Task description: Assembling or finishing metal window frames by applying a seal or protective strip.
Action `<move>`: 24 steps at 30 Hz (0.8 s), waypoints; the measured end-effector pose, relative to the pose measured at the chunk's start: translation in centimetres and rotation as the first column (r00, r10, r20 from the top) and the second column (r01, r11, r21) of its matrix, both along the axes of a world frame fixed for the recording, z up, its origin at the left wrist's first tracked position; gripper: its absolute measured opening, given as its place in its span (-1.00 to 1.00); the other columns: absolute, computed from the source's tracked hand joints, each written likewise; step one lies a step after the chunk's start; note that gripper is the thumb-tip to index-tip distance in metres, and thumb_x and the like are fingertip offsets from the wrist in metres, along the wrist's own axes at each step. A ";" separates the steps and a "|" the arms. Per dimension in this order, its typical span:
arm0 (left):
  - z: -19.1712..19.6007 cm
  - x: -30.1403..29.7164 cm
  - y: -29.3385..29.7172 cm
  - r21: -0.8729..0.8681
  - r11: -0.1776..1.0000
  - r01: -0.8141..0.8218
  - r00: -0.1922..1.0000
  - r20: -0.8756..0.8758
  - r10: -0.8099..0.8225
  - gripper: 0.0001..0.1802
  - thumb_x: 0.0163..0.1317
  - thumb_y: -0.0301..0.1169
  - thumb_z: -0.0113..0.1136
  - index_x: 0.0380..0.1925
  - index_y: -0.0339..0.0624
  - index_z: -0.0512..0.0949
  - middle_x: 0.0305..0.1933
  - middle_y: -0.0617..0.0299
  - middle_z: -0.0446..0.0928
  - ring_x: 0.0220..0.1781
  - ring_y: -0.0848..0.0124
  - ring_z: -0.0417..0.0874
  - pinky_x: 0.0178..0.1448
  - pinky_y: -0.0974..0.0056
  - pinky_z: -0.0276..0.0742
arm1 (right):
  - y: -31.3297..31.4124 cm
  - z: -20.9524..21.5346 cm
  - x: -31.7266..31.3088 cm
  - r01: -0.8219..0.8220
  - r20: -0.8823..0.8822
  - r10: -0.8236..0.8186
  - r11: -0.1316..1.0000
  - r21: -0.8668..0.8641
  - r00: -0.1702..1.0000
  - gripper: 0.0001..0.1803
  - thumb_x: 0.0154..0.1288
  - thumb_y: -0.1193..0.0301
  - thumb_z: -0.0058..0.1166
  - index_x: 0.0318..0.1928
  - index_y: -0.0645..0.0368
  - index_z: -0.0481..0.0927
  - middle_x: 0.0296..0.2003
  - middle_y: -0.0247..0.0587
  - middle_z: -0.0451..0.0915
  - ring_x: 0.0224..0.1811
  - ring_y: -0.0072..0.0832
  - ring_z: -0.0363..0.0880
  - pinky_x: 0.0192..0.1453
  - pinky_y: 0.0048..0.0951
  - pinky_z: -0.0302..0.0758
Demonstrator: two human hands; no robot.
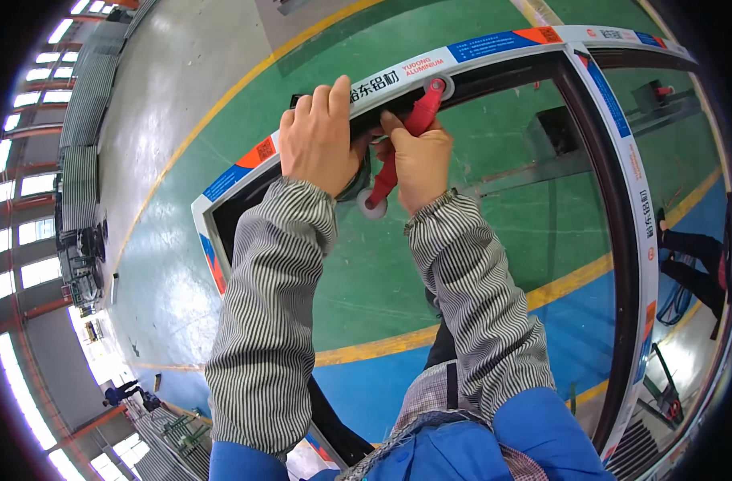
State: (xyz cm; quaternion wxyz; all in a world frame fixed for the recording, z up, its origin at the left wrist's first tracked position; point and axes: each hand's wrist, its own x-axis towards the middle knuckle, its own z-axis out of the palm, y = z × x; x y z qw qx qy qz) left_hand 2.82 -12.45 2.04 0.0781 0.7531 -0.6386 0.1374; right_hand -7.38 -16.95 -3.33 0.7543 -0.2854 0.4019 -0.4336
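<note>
A large window frame (603, 88) stands before me, its outer face covered in white film with blue and orange print and its inner edge black. My left hand (322, 140) is closed over the far rail, fingers bent across its outer edge. Close to its right, my right hand (422, 160) grips a red hand roller (423, 112) with a pale wheel at each end. The roller lies slanted against the rail's inner edge, its upper wheel touching the rail. My right thumb points up at the black inner edge; whatever lies between the two hands is mostly hidden.
Through the frame opening, a grey metal beam (534, 172) crosses the green floor. Another person's dark-trousered legs (694, 256) are beyond the right side, near a blue coiled hose (674, 303). Stacked profiles (81, 188) line the far left, and a distant person (121, 393) stands lower left.
</note>
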 end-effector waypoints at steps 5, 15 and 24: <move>-0.2 0.6 -0.1 0.026 0.999 -0.022 1.000 0.002 0.022 -0.33 -0.19 -0.35 0.41 0.01 -0.12 0.38 -0.13 0.24 0.49 -0.12 0.22 0.52 -0.10 0.18 0.41 | 0.5 0.5 -0.1 0.010 -0.059 -0.010 1.000 -0.010 0.998 -0.85 0.20 0.46 0.18 -0.28 0.27 0.54 -0.48 -0.24 0.63 -0.62 -0.61 0.47 -0.55 -0.57 0.40; 0.0 1.6 -0.2 -0.012 0.997 0.075 0.986 -0.151 -0.076 -0.46 -0.03 -0.18 0.37 -0.06 -0.11 0.44 -0.18 0.14 0.55 -0.11 0.14 0.55 -0.06 0.10 0.45 | 2.5 -2.5 -2.9 -0.001 -0.022 0.002 0.999 0.033 1.000 -0.71 0.48 0.18 -0.25 -0.20 0.15 0.35 -0.58 -0.36 0.38 -0.70 -0.61 0.32 -0.66 -0.57 0.26; -0.3 0.5 -2.2 0.064 0.998 -0.016 1.000 -0.016 0.017 -0.52 0.10 -0.07 0.25 -0.14 -0.21 0.46 -0.26 0.04 0.57 -0.17 0.06 0.58 -0.13 0.07 0.47 | 7.7 -7.8 8.5 0.340 -0.183 -0.397 0.899 -0.276 0.899 -0.73 0.44 0.32 -0.21 -0.06 0.25 0.45 -0.38 -0.13 0.53 -0.34 -0.35 0.53 -0.25 -0.28 0.49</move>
